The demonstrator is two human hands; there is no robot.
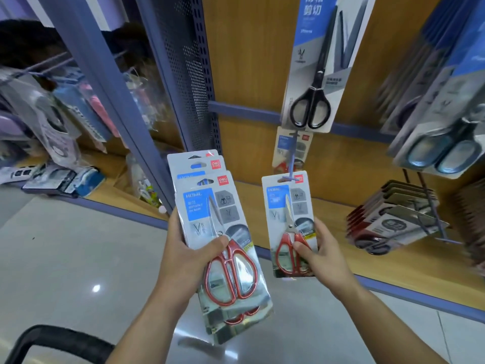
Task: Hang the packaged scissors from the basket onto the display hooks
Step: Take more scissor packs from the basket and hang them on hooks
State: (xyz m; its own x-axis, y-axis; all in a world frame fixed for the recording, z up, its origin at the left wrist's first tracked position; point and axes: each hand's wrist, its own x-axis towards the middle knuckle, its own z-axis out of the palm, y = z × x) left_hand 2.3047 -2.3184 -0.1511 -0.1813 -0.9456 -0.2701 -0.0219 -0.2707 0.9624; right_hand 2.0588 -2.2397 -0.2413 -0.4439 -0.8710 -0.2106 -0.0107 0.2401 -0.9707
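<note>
My left hand [183, 256] grips a stack of packaged red-handled scissors [220, 232], thumb across the front pack. My right hand [319, 254] pinches a single pack of red-handled scissors [288, 219] by its lower part. The top slot of that pack sits at the tip of a blue display hook [292, 164]. Another pack of the same kind [291, 148] hangs further back on that hook against the wooden panel.
A large pack of black scissors [315, 82] hangs above the hook. Blue-handled scissors packs [441, 151] hang at the right, with a row of dark packs [393, 219] below them. A perforated blue upright [189, 74] stands left. A black handle [60, 340] shows at bottom left.
</note>
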